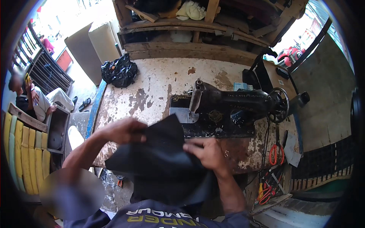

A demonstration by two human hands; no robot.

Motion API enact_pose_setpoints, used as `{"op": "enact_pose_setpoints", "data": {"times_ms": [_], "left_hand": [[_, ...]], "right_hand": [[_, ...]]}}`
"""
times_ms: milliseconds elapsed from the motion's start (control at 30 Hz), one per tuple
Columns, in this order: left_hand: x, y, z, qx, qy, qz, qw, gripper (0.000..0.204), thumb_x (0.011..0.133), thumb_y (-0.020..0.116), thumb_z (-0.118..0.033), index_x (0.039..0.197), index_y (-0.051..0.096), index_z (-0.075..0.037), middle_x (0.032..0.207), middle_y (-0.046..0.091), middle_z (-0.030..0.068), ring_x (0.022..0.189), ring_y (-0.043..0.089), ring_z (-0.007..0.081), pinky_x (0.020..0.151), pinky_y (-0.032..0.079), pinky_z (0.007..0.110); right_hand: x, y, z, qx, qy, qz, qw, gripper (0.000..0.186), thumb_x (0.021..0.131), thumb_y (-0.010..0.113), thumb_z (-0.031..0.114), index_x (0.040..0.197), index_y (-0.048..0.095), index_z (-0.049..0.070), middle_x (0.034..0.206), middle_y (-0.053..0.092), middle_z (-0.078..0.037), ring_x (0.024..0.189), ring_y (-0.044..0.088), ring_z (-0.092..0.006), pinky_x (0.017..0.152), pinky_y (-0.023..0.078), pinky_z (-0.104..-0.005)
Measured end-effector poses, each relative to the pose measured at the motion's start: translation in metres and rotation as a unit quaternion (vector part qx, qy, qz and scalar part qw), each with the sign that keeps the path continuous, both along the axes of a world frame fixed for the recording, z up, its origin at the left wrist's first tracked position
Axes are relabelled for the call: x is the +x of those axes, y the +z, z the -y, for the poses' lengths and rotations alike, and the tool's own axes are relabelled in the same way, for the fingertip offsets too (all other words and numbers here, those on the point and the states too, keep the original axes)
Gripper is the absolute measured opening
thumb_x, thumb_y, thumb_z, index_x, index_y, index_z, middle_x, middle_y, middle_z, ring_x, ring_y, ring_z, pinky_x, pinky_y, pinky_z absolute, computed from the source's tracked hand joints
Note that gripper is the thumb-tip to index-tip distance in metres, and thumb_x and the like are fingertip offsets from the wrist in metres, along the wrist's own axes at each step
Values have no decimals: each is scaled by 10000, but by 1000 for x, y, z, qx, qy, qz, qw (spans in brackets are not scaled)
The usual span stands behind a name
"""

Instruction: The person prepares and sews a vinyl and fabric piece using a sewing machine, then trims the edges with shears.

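Observation:
A piece of black fabric (163, 152) is held up between my two hands, in front of the sewing machine. My left hand (124, 131) grips its upper left edge with the fingers closed. On the right edge, my right hand (207, 152) pinches the cloth between thumb and fingers. The lower part of the fabric hangs down over my lap. Just beyond it stands a black sewing machine (232, 102) with a handwheel (278, 105) on its right end. The fabric's top corner points up near the machine's needle area and pale metal plate (186, 115).
A worn, paint-chipped table (152, 72) bears a crumpled black plastic bag (119, 71) at the far left. Orange-handled scissors (276, 154) lie at the right edge, above a tray of tools (268, 190). Wooden shelves (190, 26) stand behind. Another person (38, 95) sits at the left.

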State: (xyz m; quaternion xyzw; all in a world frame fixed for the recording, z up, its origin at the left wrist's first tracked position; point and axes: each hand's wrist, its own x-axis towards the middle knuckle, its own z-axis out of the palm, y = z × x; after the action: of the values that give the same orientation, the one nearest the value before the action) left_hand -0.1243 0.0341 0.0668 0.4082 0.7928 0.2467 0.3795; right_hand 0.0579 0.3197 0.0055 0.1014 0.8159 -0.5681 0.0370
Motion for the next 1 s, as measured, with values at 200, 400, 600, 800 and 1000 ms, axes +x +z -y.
{"op": "enact_pose_setpoints", "data": {"times_ms": [200,400,600,800,1000], "left_hand": [[-6,-71,-90,133,144,-515,835,280,878,713,-22,1155,725,-61,1143,657,128,1085,609,354,975,502,492],[63,-117,-78,231,-22,-277,932,597,954,751,-223,1497,562,-62,1365,662,151,1320,615,308,1123,472,476],[49,-135,-64,241,-99,-280,924,590,939,753,-225,1503,593,-153,1462,642,84,1412,569,296,1188,420,504],[48,-130,-76,200,-111,-308,923,573,917,746,-251,1470,621,-163,1529,598,79,1474,517,280,1192,410,522],[29,-131,-94,193,-107,-292,931,599,886,759,-279,1457,628,-157,1575,546,104,1500,489,292,1214,391,529]], "right_hand": [[-65,-53,-1,218,-81,34,972,339,906,810,395,1060,834,93,955,792,-191,888,796,-335,790,594,-419],[-60,-57,-24,223,-49,69,971,384,891,820,449,947,790,70,840,758,-216,808,754,-417,743,576,-488],[-70,-43,-25,203,-40,145,967,397,898,825,439,882,783,44,782,751,-190,737,749,-372,711,565,-453],[-71,-44,-27,208,-53,124,969,388,890,850,392,827,769,18,668,705,-153,594,688,-263,621,525,-422],[-79,-58,-43,263,-31,-30,964,289,894,857,300,979,789,32,915,786,-141,836,758,-276,803,569,-399]]}}
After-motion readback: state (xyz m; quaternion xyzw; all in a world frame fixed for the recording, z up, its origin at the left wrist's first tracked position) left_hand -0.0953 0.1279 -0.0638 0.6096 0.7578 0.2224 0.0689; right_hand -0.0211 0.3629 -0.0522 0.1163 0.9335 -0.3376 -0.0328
